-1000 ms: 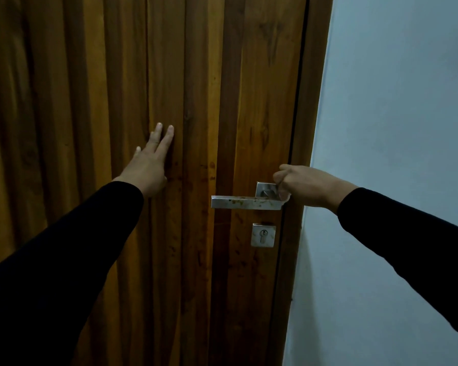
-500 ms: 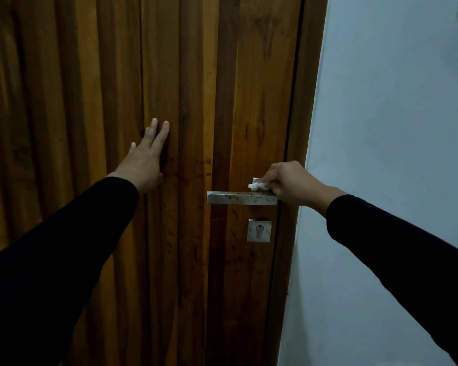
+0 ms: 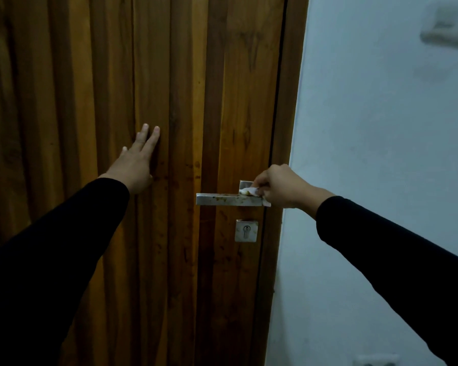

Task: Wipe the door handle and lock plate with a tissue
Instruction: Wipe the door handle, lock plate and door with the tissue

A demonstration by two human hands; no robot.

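Observation:
A square steel door handle [image 3: 222, 199] with brown spots on its top sticks out leftward from its square base plate [image 3: 245, 185] on the wooden door [image 3: 185, 88]. Below it sits a small square lock plate [image 3: 246, 230] with a keyhole. My right hand [image 3: 280, 186] pinches a crumpled white tissue [image 3: 249, 191] against the handle's right end, by the base plate. My left hand [image 3: 136, 162] lies flat on the door, fingers spread, well to the left of the handle.
The door frame [image 3: 288, 128] runs down the right of the door. A pale blue wall [image 3: 381, 154] fills the right side, with a light switch plate [image 3: 446, 30] high up and a socket [image 3: 376, 360] near the bottom edge.
My right hand has lifted from the handle's end to its top, and the tissue now shows at my fingertips. My left hand stays flat on the door.

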